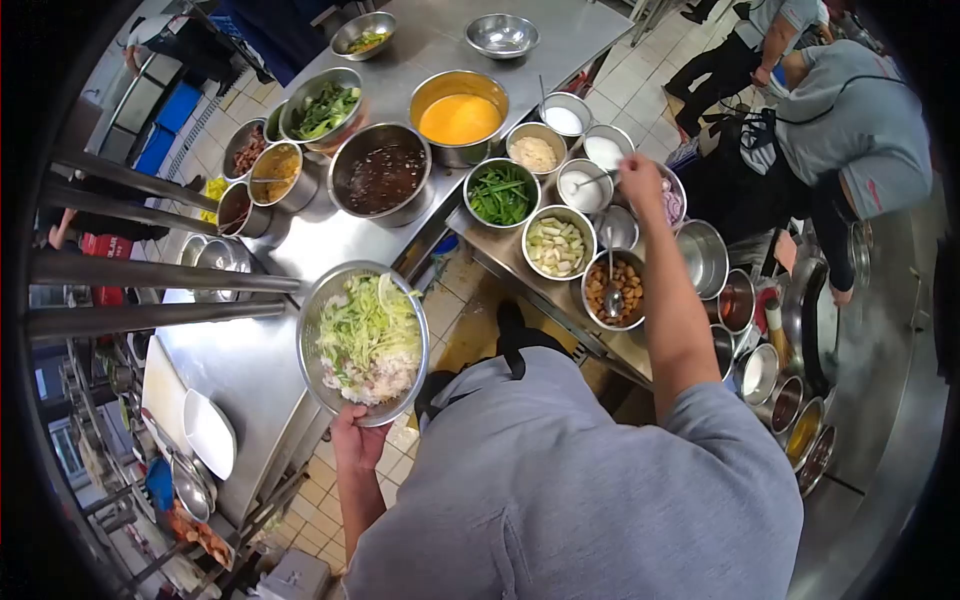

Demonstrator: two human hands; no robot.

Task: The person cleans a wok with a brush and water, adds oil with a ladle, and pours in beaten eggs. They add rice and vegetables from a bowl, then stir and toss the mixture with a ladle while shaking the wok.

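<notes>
My left hand point(358, 442) grips the lower rim of a metal bowl point(421, 350) and holds it up beside the steel counter. Inside the bowl lie shredded pale-green cabbage point(362, 315) and what looks like white rice point(378, 378). Over the seasoning containers, my right hand point(641, 187) is closed on the handle of a spoon point(594, 181). The spoon's tip is at the white powder in a round metal container point(585, 207). Close by are another container of white powder point(604, 152), chopped garlic point(534, 153) and sliced onion point(672, 200), partly hidden by my forearm.
Cut green stalks point(502, 194), pale chopped vegetables point(556, 246) and browned cubes point(612, 290) with a ladle stand nearby. Pots of dark sauce point(380, 172) and orange liquid point(461, 118) are on the counter. Another person point(850, 125) bends at the right; metal bars point(165, 267) jut in from the left.
</notes>
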